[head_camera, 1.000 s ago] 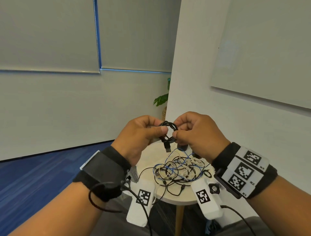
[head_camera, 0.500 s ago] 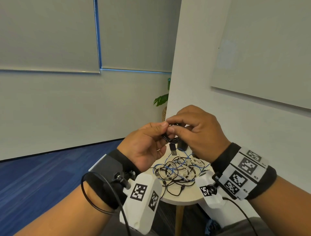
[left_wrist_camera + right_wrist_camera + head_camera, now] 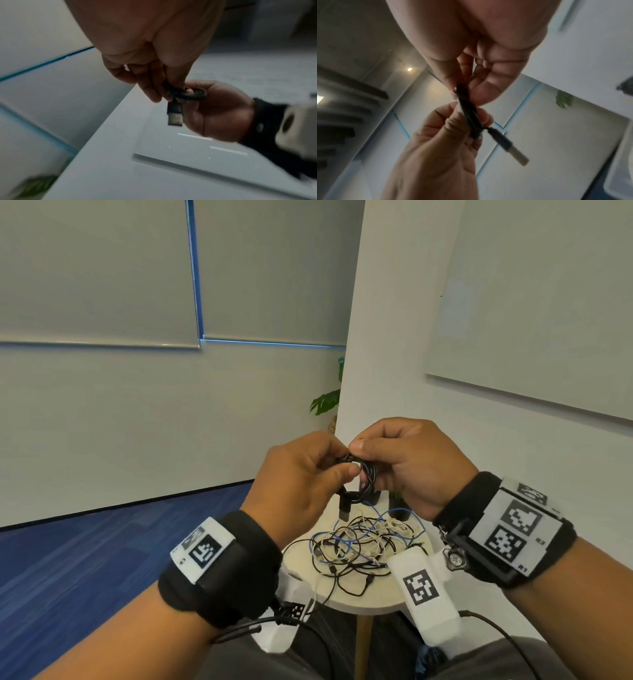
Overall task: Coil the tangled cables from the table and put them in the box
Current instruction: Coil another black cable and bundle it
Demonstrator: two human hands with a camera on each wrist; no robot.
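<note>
A small coil of black USB cable is held up above the round table. My left hand pinches its left side between thumb and fingers. My right hand pinches the top and right side. The USB plug hangs free below the coil. A tangle of black, white and blue cables lies on the tabletop beneath. No box is in view.
The pale round table stands on a wooden leg against a white wall. A green plant stands behind the wall corner. Blue carpet spreads to the left. Dark small objects sit at the table's back.
Both hands have turned the coil and shifted their grips; the left wrist rolled so its band faces up. The hanging plug stays below the coil.
</note>
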